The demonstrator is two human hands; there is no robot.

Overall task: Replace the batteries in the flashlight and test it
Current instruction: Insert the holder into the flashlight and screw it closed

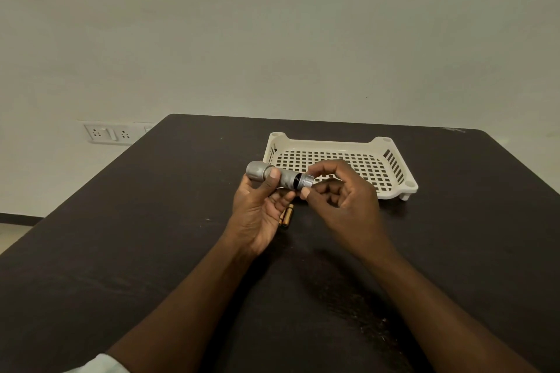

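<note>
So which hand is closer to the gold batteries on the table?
Left. The left hand holding the flashlight hovers right over the batteries, partly hiding them; the right hand is off to their right.

matt silver metal flashlight (274, 176), perforated cream plastic tray (394, 191), dark matt table (151, 236).

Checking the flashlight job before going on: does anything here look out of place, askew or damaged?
Nothing looks damaged. The flashlight is held in the left hand, and its end cap, pinched by the right hand, shows a dark gap, so it isn't seated. Batteries lie loose on the table.
</note>
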